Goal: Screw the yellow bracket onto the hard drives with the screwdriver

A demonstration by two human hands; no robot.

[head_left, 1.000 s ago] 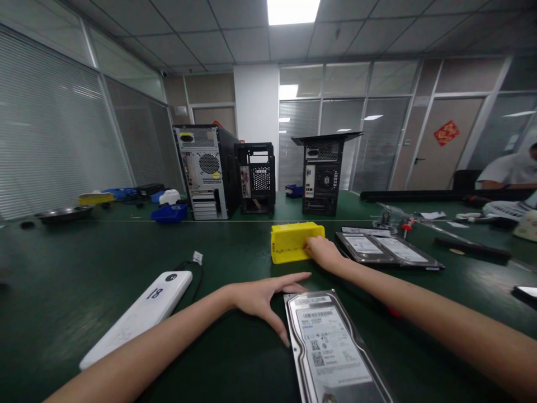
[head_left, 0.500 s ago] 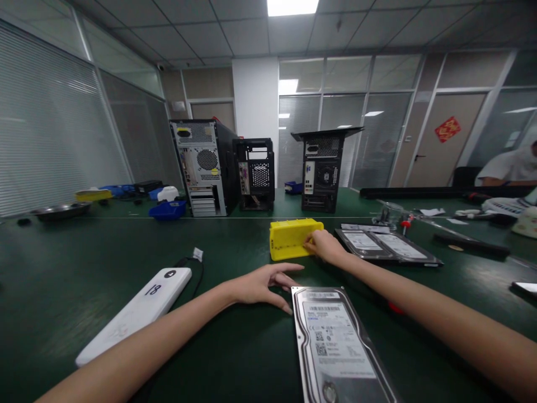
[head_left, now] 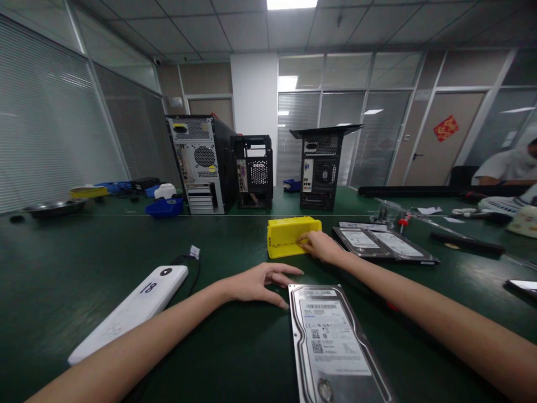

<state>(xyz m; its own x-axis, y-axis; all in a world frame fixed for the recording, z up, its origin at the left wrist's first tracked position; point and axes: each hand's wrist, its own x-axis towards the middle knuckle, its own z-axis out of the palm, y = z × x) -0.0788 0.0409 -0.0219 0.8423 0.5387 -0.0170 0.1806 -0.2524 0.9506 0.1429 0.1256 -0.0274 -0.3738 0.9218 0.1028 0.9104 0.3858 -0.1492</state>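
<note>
1 HDD (head_left: 335, 344) label-up on green tbl (head_left: 235, 240), nearest. L hand (head_left: 258, 284) spread wide just beside HDD's far-L corner, contact unclear. 1 yellow bin (head_left: 289, 226) beyond, w/ small dark bits (head_left: 285, 244) in it; R hand (head_left: 322, 247) reaching in, pinched narrow, can't tell if holding anything. 2 more drives (head_left: 398, 245) to R. 3 PC cases (head_left: 226, 162) at back.
</note>
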